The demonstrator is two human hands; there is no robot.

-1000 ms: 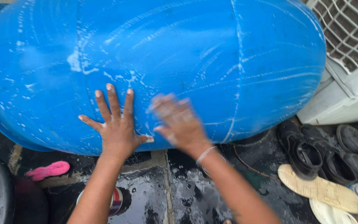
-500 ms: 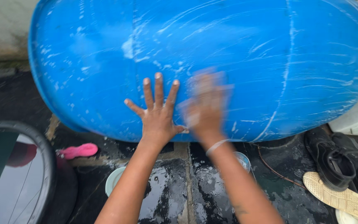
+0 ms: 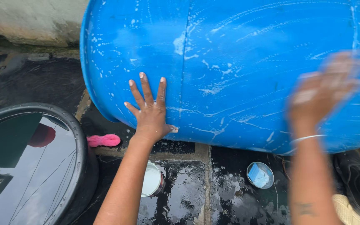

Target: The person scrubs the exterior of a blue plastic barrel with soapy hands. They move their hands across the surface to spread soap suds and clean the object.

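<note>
Below the left hand: white cup; below the right, small bowl on wet floor. Left hand: fingers spread, palm flat on soapy blue barrel. Right hand: open, blurred, against barrel, holding nothing.

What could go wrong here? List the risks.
The blue drum lies on its side, soapy, on wet paving; it might roll or slip under the flat left hand. The sweeping right hand is soapy and could skid. The small bowl sits just below the drum, easily crushed.
</note>
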